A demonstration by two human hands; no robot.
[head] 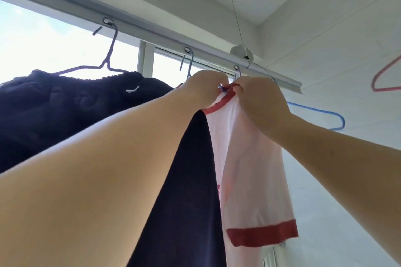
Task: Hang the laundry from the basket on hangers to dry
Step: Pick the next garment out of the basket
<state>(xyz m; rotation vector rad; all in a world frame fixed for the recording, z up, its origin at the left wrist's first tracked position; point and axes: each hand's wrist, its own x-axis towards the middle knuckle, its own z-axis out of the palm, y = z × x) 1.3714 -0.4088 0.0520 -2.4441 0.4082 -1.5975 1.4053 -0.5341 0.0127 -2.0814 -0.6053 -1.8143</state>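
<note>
A white shirt with red trim hangs from under the rail above the window. My left hand and my right hand both pinch its red collar, close together at the top. A bit of blue hanger shows between my fingers. A dark navy garment hangs just left of the shirt, partly behind my left forearm. Another dark garment hangs on a purple hanger further left. The basket is out of view.
An empty blue hanger hangs right of my right hand, and a red hanger sits at the right edge against the white wall. A white pulley with a thin cord is fixed above the rail. Bright window behind.
</note>
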